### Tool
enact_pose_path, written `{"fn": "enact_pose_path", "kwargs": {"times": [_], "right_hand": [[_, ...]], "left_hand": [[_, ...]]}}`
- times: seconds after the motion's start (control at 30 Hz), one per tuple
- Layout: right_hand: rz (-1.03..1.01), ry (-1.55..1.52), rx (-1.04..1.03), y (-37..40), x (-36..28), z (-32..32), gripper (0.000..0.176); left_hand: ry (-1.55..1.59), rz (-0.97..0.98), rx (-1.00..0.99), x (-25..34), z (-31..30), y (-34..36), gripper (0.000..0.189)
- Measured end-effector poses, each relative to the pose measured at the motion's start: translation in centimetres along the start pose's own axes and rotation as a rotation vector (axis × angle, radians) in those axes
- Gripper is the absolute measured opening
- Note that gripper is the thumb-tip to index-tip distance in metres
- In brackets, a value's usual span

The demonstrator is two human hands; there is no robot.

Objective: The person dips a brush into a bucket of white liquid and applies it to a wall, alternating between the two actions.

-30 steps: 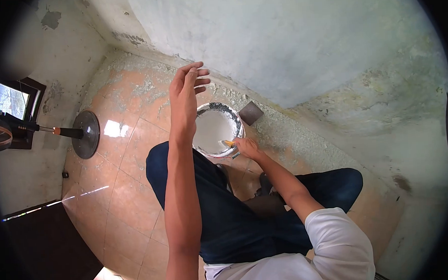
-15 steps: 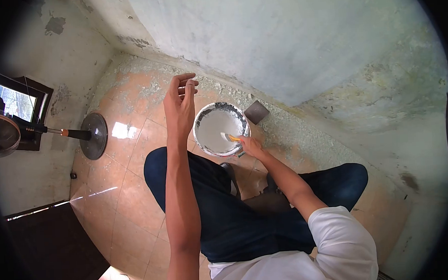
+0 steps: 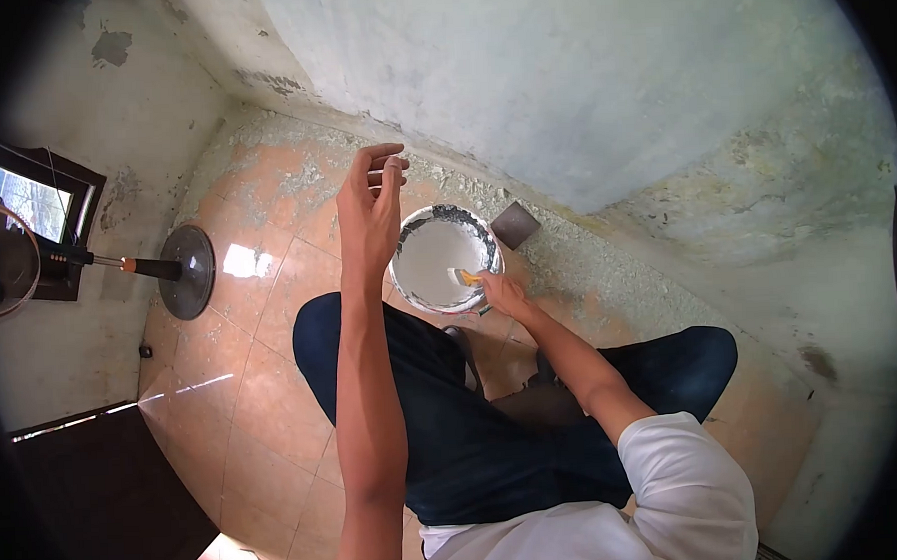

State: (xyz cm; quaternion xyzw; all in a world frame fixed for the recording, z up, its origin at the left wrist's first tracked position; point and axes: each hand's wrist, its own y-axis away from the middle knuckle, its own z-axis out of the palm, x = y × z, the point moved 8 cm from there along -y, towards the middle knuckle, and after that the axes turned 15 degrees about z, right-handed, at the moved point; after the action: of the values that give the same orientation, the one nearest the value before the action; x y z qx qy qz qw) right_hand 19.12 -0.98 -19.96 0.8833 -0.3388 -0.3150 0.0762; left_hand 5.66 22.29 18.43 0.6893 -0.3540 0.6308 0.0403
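Observation:
My right hand point(image 3: 504, 294) grips the yellow handle of a paintbrush point(image 3: 464, 277) at the near right edge of a bucket. The brush's pale bristles point left over the white paint point(image 3: 433, 261). Dark and white smears cover the rim of the bucket point(image 3: 396, 267), which stands on the floor before my knees. Held up to the left of the bucket, my left hand point(image 3: 368, 211) is empty, its fingers loosely curved and apart, pointing toward the wall.
Right behind the bucket lies a dark square plate point(image 3: 514, 225). Pale flakes point(image 3: 308, 166) litter the tiles along the stained wall point(image 3: 561, 95). A standing fan's round base point(image 3: 190, 271) is at the left, near a window point(image 3: 30, 203). A dark panel point(image 3: 108, 495) is at lower left.
My left hand has shifted slightly right, toward the bucket. The brush has turned a little in my right hand, and its bristles sit slightly lower and further right.

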Motion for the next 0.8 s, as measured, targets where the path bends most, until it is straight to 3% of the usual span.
{"fn": "enact_pose_path", "kwargs": {"times": [0.17, 0.23, 0.37, 0.43, 0.57, 0.63, 0.73, 0.8], "right_hand": [[0.024, -0.089, 0.027, -0.1, -0.2, -0.4, 0.026], [-0.08, 0.262, -0.196, -0.8, 1.3, 3.8, 0.028], [-0.097, 0.105, -0.137, -0.1, -1.4, 1.0, 0.027], [-0.048, -0.102, -0.007, 0.6, -2.7, -1.5, 0.027], [-0.009, -0.034, -0.047, 1.0, -1.7, -0.7, 0.028], [-0.069, 0.178, -0.157, 0.0, -0.1, 2.7, 0.032], [-0.02, -0.07, 0.007, 1.1, -2.6, -1.9, 0.027], [0.013, -0.064, 0.026, 1.3, -2.7, -2.0, 0.029]], "left_hand": [[-0.011, -0.024, 0.009, -0.1, -0.3, 0.1, 0.033], [-0.01, -0.019, 0.005, -0.1, -0.2, 0.0, 0.033], [-0.002, -0.007, 0.006, 0.0, 0.0, -0.1, 0.033], [0.003, -0.01, 0.017, -0.1, -0.1, 0.0, 0.033], [0.003, -0.003, 0.025, -0.2, -0.2, 0.0, 0.033], [0.005, -0.005, 0.019, -0.1, -0.1, 0.0, 0.033], [0.012, -0.002, 0.018, 0.1, 0.0, -0.1, 0.033], [0.008, -0.019, 0.02, -0.1, -0.2, 0.0, 0.033]]}}
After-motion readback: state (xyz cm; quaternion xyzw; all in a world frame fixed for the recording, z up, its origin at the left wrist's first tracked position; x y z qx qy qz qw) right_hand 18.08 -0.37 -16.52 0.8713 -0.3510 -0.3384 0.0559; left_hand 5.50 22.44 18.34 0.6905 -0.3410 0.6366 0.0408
